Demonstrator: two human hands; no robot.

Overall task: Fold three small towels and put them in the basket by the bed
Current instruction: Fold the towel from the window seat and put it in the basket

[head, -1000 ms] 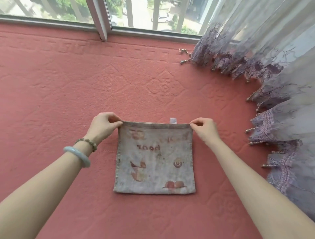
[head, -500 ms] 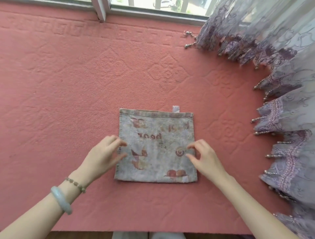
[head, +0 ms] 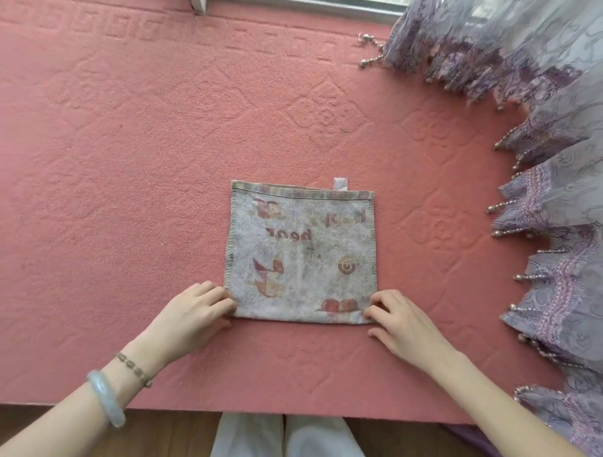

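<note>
A small grey printed towel (head: pixel 301 254) lies folded flat on the pink mat (head: pixel 130 163), a white tag sticking out of its far edge. My left hand (head: pixel 192 316) sits at the towel's near left corner, bent fingertips touching the edge. My right hand (head: pixel 401 323) sits at the near right corner; its fingertips touch the cloth and its thumb rests on the mat just short of the edge. Neither hand lifts the towel. No other towel and no basket is in view.
A purple lace curtain (head: pixel 538 130) with bead fringe hangs over the mat's right side. A window frame (head: pixel 293 4) runs along the far edge. The mat's near edge (head: pixel 293 412) ends above a wooden floor, where my legs (head: pixel 284 437) show.
My hands let go of the towel's far corners, passed over its middle and came back to the two near corners. The view tilted down and the towel stayed where it was.
</note>
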